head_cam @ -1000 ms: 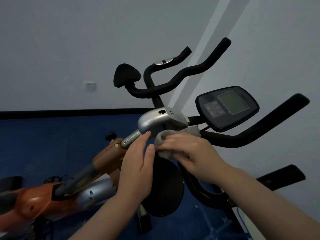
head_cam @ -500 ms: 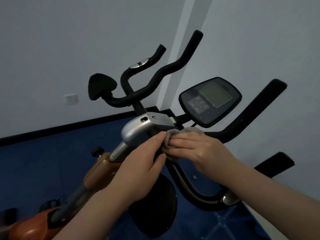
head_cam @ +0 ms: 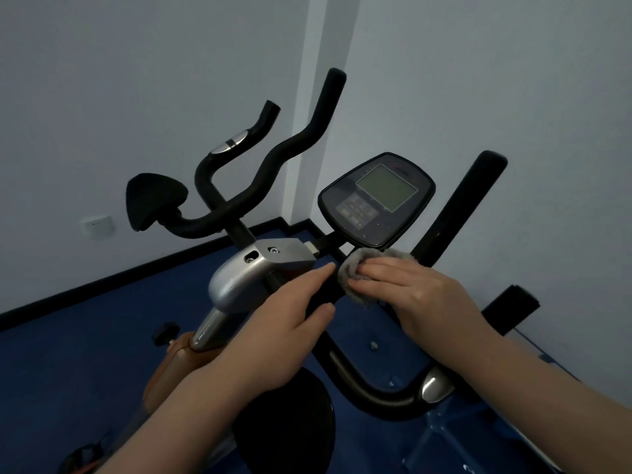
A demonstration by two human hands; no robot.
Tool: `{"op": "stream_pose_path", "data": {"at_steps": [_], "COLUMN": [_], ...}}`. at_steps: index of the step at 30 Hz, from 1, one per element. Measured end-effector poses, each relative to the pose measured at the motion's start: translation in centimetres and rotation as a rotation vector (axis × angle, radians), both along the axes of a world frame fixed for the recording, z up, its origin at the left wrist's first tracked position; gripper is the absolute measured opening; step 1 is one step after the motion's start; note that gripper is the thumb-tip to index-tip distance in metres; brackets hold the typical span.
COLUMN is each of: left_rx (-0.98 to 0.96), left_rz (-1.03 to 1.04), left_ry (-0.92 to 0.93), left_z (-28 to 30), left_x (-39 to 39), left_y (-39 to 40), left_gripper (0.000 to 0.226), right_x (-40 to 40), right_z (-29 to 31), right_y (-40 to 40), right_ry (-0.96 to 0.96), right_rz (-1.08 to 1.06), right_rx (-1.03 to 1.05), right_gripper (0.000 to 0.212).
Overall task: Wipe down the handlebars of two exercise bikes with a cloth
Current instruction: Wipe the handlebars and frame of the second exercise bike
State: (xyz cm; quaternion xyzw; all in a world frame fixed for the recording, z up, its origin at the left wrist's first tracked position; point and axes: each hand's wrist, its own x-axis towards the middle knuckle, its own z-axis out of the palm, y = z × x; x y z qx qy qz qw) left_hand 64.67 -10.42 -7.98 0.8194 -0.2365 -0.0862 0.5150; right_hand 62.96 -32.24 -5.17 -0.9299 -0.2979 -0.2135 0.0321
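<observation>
Right hand (head_cam: 417,295) presses fuzzy grey cloth (head_cam: 355,268) on black handlebar (head_cam: 455,213), fingers curled round cloth; left hand (head_cam: 284,323) grips bar.

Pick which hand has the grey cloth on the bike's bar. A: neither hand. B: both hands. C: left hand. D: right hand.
D: the right hand presses the grey cloth to the handlebar, while the left hand grips the bar bare.
</observation>
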Motion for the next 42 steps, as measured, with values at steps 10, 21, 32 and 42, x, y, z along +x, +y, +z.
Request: {"op": "stream_pose_path", "data": {"at_steps": [10,21,32,42], "left_rx": [0.126,0.221,0.159,0.057], "left_rz": [-0.024,0.058,0.073,0.044], "left_ry": [-0.154,-0.301,-0.321,-0.225], "left_z": [0.5,1.1,1.5,2.2], "left_x": [0.2,-0.3,-0.2,0.2], "left_y": [-3.8,-9.6,-12.1,-13.3], "left_gripper": [0.055,0.056,0.057,0.058], "right_x": [-0.4,3.0,4.8,2.5], "right_z": [2.6,7.1,9.6,11.7], "right_y": [-3.6,-8.7,-12.2,-12.5], "right_ry": [0.031,0.034,-0.239,-0.481], "right_rz": [-0.066,0.165,0.392,-0.011], "right_rx": [-0.059,-0.38,-0.747,-0.22], "right_gripper": [0.059,0.059,0.028,0.036]}}
